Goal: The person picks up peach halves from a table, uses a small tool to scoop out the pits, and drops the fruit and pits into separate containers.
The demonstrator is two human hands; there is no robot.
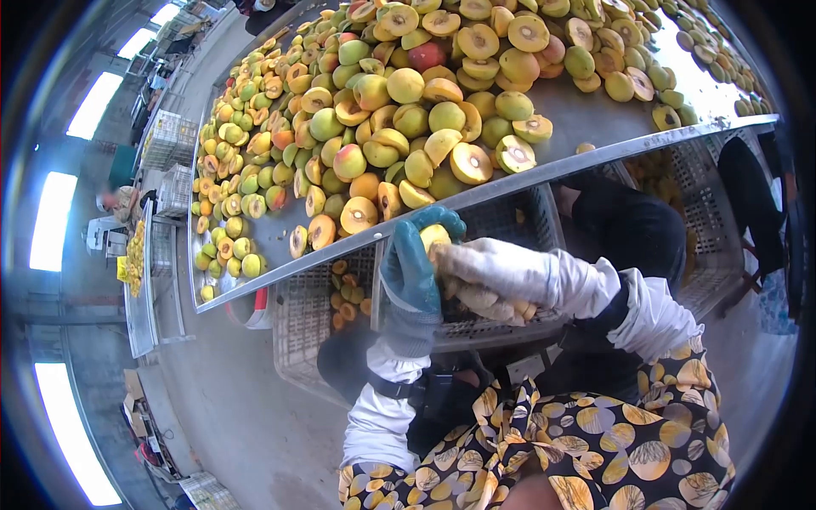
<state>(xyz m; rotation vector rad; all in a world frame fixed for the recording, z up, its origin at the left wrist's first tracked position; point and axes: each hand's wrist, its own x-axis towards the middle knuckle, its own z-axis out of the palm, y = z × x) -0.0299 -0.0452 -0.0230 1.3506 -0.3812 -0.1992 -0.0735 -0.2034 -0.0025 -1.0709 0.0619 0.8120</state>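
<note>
In the head view my left hand (410,270), in a teal rubber-coated glove, is closed around a yellow peach (434,235) just below the table's near edge. Pressed against that fruit is my right hand (493,280) in a soiled white glove. Its fingers are curled, and whatever they grip is hidden. Beyond both hands, a large heap of halved peaches (358,215) covers much of the metal table (586,127); many show the stone or an orange cut face.
A plastic crate (293,327) with some peach pieces stands under the table edge at left. More crate mesh (705,200) lies to the right, beside dark-clothed legs. Across the aisle, another person (123,204) is near a second table (146,297) and stacked crates (174,161).
</note>
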